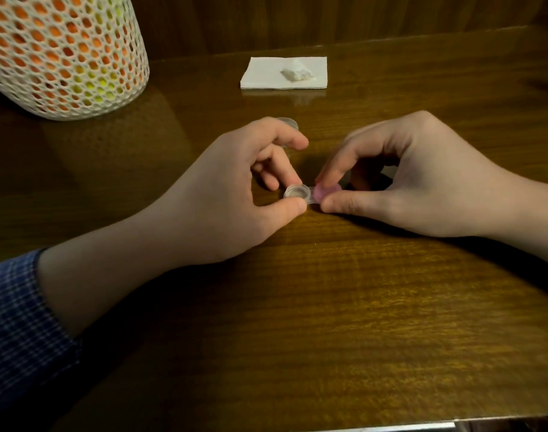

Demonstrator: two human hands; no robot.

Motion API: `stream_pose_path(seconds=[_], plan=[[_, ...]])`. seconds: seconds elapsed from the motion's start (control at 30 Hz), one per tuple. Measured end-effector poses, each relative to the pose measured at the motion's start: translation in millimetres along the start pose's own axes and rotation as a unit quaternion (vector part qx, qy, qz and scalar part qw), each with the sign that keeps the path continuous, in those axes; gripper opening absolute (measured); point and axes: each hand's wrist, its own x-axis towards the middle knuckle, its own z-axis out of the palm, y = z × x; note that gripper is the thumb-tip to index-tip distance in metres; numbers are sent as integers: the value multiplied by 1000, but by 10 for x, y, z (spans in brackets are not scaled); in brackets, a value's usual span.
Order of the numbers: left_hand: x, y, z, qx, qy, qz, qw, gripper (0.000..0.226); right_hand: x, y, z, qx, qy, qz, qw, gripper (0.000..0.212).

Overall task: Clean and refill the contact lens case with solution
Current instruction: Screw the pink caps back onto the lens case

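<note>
Holding lens case (300,194) mid-tabletop (328,307): left hand (235,194) pinches open clear well, right hand (406,179) grips pink cap (324,192) on other well. Clear cap (287,122) off, far. Used tissue (297,73) on far napkin (266,74) suggests wiping done; solution bottle unseen.

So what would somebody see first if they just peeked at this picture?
Probably the two hands in the middle of the brown wooden table: the left hand pinches the small clear plastic lens case while the right hand grips its pink round cap. Next, the big white mesh-covered orange and yellow container at far left.
</note>
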Motion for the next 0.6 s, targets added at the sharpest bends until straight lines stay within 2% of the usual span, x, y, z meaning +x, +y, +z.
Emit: stream_pose_path(seconds=[0.17,0.27,0.43,0.6], plan=[[1,5,-8,-2,-1,0,1000,60,20,-23,63,-27,20,17,999,35],[-2,5,-6,0,-1,1,1000,59,28,-12,54,-57,3,19,998,43],[-5,1,-7,-5,0,5,1000,58,29,-1,22,-55,-32,18,998,29],[-4,-4,-4,-5,1,9,1000,58,44,-45,28,-55,-18,33,998,29]])
